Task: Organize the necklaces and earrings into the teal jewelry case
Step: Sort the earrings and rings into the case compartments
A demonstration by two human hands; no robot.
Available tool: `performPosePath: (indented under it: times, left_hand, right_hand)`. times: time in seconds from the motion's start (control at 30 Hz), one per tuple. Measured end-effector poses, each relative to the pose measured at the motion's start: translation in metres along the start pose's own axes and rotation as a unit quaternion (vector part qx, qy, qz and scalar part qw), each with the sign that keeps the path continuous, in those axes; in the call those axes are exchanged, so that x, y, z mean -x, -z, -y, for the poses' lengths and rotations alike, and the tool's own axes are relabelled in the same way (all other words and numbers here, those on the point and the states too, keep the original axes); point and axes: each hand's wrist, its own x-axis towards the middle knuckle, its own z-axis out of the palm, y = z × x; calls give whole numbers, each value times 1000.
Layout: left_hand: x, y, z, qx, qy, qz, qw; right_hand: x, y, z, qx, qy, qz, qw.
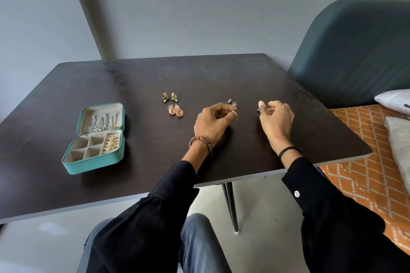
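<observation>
The teal jewelry case (73,167) lies open at the left of the dark table. Necklaces hang in its lid and gold earrings (111,143) fill its right compartments. A green-and-gold earring pair (169,96) and a rose-gold pair (175,110) lie mid-table. A silver earring (232,102) rests just beyond my left hand (214,123), whose fingers pinch a small silver earring hook. My right hand (276,121) is curled over another silver earring (259,109); I cannot tell whether it grips it.
The dark table (155,73) ends close to my body at its front edge. A teal padded chair (355,55) stands at the right. An orange patterned bedcover (363,162) with pillows (397,99) lies beyond the table's right side.
</observation>
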Motion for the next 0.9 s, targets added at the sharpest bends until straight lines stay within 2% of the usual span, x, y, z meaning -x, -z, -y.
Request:
performPosePath:
  times: [0.1, 0.23, 0.4, 0.63, 0.73, 0.9]
  left_hand:
    - [1, 0, -1, -10, -5, 1, 1000]
    - [1, 0, 0, -4, -6, -3, 1000]
    - [4, 1, 0, 10, -8, 7, 1000]
    - [12, 7, -1, -36, -25, 48, 998]
    - [20, 11, 0, -47, -35, 59, 997]
    - [35, 16, 0, -52, -33, 63, 996]
  right_hand:
    - [-1, -1, 2, 13, 13, 32, 999]
    - [5, 4, 7, -13, 47, 32, 998]
    - [16, 15, 16, -52, 29, 28, 998]
    - [29, 25, 16, -138, 65, 140, 978]
    - [37, 31, 18, -166, 76, 152, 971]
    - [47, 38, 17, -212, 45, 190, 958]
